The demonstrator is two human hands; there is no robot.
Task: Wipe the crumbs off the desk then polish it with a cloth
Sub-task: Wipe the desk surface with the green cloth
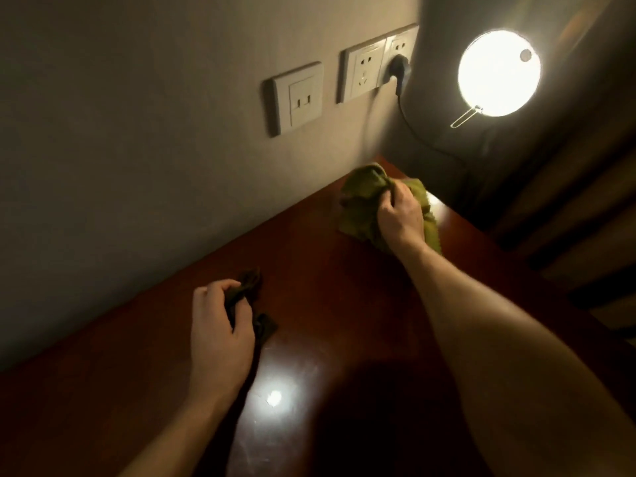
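Note:
A glossy reddish-brown desk (327, 304) runs along the wall. At its far right corner lies a crumpled olive-green cloth (358, 208), and my right hand (401, 218) grips it from above, pressing it onto the desk. Nearer, at the left, my left hand (220, 332) holds a darker bunched cloth (251, 287) against the desk top, fingers curled round it. No crumbs show in this dim light.
A lit round lamp (499, 72) glares at the upper right; its reflection (273, 397) shines on the desk. Wall switch (297, 99) and sockets (364, 72) sit above the desk, a black plug and cable (399, 68) hanging down. Dark wooden slats (585, 235) stand at right.

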